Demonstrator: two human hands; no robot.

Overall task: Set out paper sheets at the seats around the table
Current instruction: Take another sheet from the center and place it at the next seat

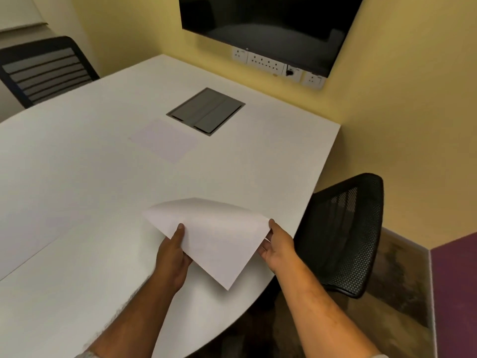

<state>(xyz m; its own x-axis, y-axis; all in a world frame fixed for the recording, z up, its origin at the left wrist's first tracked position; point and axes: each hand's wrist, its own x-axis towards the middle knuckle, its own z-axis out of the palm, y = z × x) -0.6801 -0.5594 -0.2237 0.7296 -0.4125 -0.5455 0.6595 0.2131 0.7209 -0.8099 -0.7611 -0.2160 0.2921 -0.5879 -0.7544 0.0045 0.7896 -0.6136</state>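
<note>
I hold one white paper sheet (214,236) with both hands just above the white table (77,177), near its right edge. My left hand (173,254) grips the sheet's left edge, thumb on top. My right hand (275,245) grips its right corner, thumb on top. The sheet bows upward in the middle and one corner points down toward me. Another pale sheet (164,139) lies flat near the middle of the table.
A black mesh chair (346,236) stands at the table's right side, beside the held sheet. A second dark chair (44,71) stands at the far left. A grey cable hatch (206,111) is set into the tabletop. A dark wall screen (271,24) and sockets (265,62) are behind.
</note>
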